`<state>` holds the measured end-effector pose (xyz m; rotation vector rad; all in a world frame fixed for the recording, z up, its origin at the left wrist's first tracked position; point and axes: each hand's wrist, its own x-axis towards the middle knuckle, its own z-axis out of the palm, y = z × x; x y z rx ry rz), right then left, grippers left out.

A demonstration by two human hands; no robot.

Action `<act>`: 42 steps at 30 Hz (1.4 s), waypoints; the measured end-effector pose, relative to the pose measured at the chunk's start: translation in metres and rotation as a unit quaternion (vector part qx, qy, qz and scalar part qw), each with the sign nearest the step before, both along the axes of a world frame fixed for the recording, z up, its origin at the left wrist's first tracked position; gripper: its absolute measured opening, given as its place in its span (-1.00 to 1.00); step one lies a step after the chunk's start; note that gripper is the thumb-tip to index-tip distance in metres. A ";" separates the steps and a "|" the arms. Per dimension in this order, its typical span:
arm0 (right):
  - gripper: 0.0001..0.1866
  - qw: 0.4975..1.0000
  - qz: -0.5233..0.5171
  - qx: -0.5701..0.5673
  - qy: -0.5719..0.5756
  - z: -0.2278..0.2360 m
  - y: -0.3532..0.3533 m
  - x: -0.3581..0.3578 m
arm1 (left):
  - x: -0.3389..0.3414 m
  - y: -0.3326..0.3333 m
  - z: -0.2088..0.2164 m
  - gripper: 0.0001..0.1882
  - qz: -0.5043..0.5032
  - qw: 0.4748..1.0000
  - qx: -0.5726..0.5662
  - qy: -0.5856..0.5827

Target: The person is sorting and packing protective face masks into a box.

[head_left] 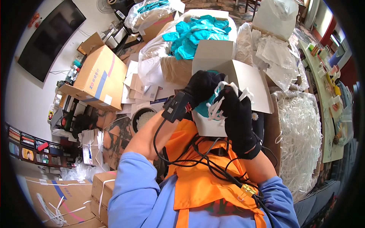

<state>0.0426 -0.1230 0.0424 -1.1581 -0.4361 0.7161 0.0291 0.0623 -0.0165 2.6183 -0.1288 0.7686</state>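
In front of my body stands an open white box [213, 127] with its flaps spread and teal pieces [202, 109] inside. My right hand [238, 116], in a black glove, is closed around a bunch of white straps [217, 110], whose loops stick out past the fingers. Close beside it, over the box's left part, my left hand [205, 88] is also gloved in black, with its fingers curled. What those fingers hold is hidden. A bit of teal shows between the two hands. A small black device [178, 106] with a cable is strapped at my left wrist.
Beyond the box, a plastic-lined carton holds a heap of teal folded pieces [201, 32]. At right is a carton full of white straps [298, 129], with clear plastic bags [275, 53] behind it. Cardboard boxes [99, 74] stand at left. Black cables [213, 167] hang across my orange apron [197, 186].
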 end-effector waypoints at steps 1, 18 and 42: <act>-0.80 0.998 0.013 -0.060 -0.007 -0.007 -0.002 -0.007 | 0.000 0.003 0.000 -0.79 0.016 0.997 0.078 0.000; -0.62 0.985 0.090 -0.024 -0.145 -0.013 0.005 0.030 | -0.042 0.076 0.017 -0.68 0.120 0.877 -0.460 0.068; -0.65 0.996 0.077 0.005 -0.042 -0.059 0.034 0.082 | 0.173 0.192 0.040 -0.49 0.236 0.930 -0.274 -0.064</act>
